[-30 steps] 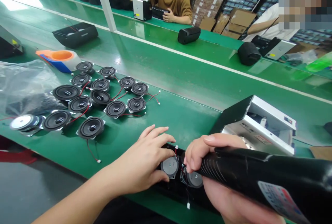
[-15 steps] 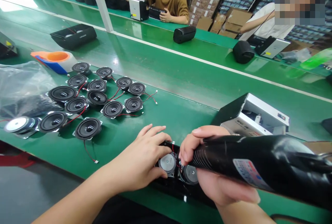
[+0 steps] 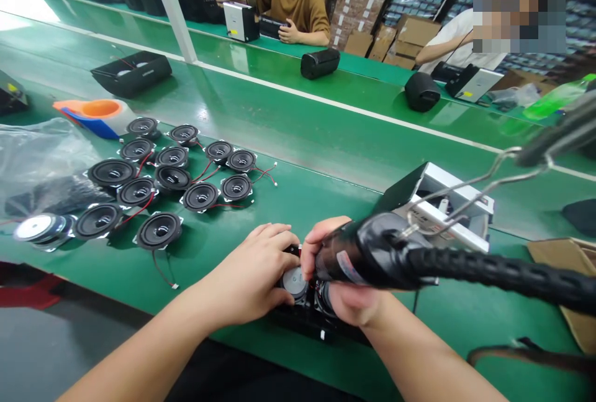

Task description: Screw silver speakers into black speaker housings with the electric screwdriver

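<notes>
My left hand (image 3: 254, 274) grips a round speaker driver (image 3: 295, 283) by its edge, thumb and fingers on opposite sides. That driver lies magnet side up in a black speaker housing (image 3: 302, 320) at the bench's near edge. Beside it sits a second driver (image 3: 324, 297), partly covered by my right hand (image 3: 356, 306). My right hand is wrapped round a black corded electric screwdriver (image 3: 367, 250), its tail tilted up towards me. The hand and the tool's body hide the screwdriver's tip. A small white connector (image 3: 323, 334) shows at the housing's near side.
Several loose speaker drivers (image 3: 159, 230) with thin wires lie left. Behind them are an orange-and-blue tape roll (image 3: 95, 117) and a plastic bag (image 3: 41, 147). A silver-black box (image 3: 431, 203) stands right, near the thick cable (image 3: 493, 271) and wire hook (image 3: 484, 178). Two people sit across the bench.
The screwdriver has swung more upright, its tail moving left and bringing its cable and hook into view. My right hand has shifted slightly left. My left hand stays on the driver.
</notes>
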The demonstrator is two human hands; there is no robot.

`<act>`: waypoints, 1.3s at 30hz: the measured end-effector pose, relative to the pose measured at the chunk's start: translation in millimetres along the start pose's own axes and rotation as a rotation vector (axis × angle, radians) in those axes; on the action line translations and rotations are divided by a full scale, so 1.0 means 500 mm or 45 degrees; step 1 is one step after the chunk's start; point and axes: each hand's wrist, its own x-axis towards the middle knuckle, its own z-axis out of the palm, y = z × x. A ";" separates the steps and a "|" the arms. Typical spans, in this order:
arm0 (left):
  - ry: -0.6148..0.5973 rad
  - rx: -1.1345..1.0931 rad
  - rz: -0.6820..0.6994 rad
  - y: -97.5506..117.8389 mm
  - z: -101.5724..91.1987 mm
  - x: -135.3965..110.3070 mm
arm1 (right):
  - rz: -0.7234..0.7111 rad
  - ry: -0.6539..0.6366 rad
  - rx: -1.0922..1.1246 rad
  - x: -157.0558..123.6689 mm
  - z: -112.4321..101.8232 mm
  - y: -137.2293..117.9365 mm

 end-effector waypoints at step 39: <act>-0.037 0.085 -0.161 -0.024 0.021 -0.006 | -0.542 0.702 -0.572 0.049 -0.232 -0.169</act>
